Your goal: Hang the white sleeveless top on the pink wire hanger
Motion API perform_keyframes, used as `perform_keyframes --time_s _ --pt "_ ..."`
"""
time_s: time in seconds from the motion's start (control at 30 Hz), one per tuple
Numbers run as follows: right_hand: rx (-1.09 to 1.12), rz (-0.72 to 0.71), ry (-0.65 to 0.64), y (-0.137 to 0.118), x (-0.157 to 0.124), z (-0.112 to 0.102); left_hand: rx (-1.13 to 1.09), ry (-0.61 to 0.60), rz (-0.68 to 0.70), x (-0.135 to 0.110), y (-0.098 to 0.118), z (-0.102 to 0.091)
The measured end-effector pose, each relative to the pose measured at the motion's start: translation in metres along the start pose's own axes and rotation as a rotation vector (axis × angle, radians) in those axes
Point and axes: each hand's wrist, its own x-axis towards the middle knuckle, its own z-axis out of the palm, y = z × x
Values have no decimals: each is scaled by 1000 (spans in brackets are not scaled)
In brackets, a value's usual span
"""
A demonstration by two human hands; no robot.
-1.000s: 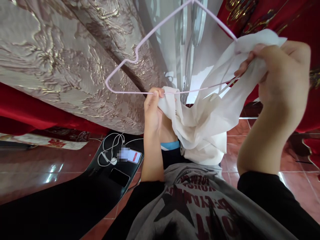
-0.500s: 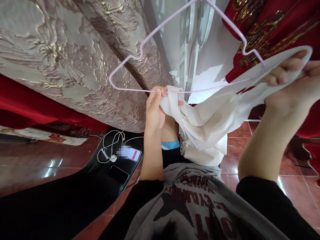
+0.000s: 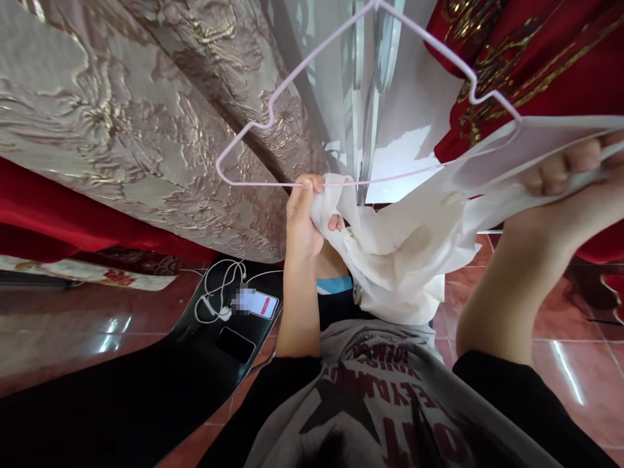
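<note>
My left hand (image 3: 305, 214) pinches the lower bar of a pale pink clothes hanger (image 3: 263, 184) together with a fold of white cloth. That cloth belongs to a white garment (image 3: 414, 240), which droops in loose folds from there to the right and down over my lap. At the right edge, my right hand (image 3: 565, 169) has its fingers curled on the garment and holds a stretch of it out taut. Cloth partly covers these fingers. The hanger's right end lies against the raised cloth. Its hook is out of view above.
A silvery-pink embossed fabric (image 3: 195, 130) hangs at the left, and red gold-trimmed fabric (image 3: 511, 71) at the upper right. Beside my left arm, a black seat (image 3: 195, 351) bears a lit phone (image 3: 263, 304), a dark phone (image 3: 234, 345) and white earphones (image 3: 207, 305). Red tiles (image 3: 550, 312) cover the floor.
My right hand has moved outward to the right, drawing the white cloth wider and tauter. The hanger's right end shows more fully now. My left hand keeps its grip.
</note>
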Motion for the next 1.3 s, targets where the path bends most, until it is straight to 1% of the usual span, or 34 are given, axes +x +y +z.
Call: perform_keyframes --time_s 0.07,0.1,0.13,0.17,0.23,0.3,0.37,0.4,0.43,0.47,0.53,0.6,0.63,0.67,0.73,0.8,0.83,0.9,0.97,1.03,1.1,1.17,1.23,1.27,1.3 --pt "-36 4 52 7 -7 -2 -1 -4 -22 0 0 -1" --pt "-66 -16 39 10 -16 0 -5 -7 -42 -1 -1 0" --pt "-89 -56 -13 14 -27 5 -9 -9 -60 -1 -1 1" --pt "-102 -108 -92 17 -40 11 -13 -8 -76 -2 -2 3" --pt "-108 -263 -260 26 -65 24 -23 -6 -100 -4 -3 10" --pt "-235 -355 -454 38 -80 33 -41 -15 -115 -7 -5 16" --pt "-487 -352 -620 53 -82 35 -66 -30 -114 -10 -6 20" --pt "-607 -337 -662 60 -80 34 -67 -28 -105 -12 -6 20" --pt "-692 -325 -674 66 -76 31 -47 -22 -92 -13 -4 18" --pt "-730 -319 -663 71 -73 28 -2 -22 -76 -15 -1 15" --pt "-719 -332 -630 77 -66 24 161 -65 -31 -18 7 2" --pt "-676 -349 -624 78 -61 21 370 -133 32 -21 17 -17" --pt "-661 -352 -627 77 -60 21 457 -149 55 -21 21 -28" --pt "-651 -349 -633 75 -59 21 520 -138 62 -21 25 -40" --pt "-639 -332 -660 71 -58 22 572 -41 38 -17 31 -62" --pt "-638 -328 -670 69 -59 23 557 82 24 -8 37 -82" --pt "-642 -330 -667 68 -59 23 538 130 42 -1 40 -91" --pt "-648 -326 -662 66 -60 22 495 168 86 13 51 -105" --pt "-646 -311 -667 66 -62 20 456 177 109 26 67 -113" --pt "-645 -292 -682 66 -64 19 451 212 145 36 86 -113" --pt "-648 -284 -702 66 -68 20 475 247 209 41 105 -106" --pt "-653 -297 -718 67 -71 21 511 238 294 44 119 -94" --pt "-660 -324 -719 67 -75 22 547 194 387 47 128 -79" --pt "-668 -336 -715 67 -76 23 564 172 412 49 130 -70" --pt "-680 -345 -708 67 -77 23 559 186 422 50 132 -62"
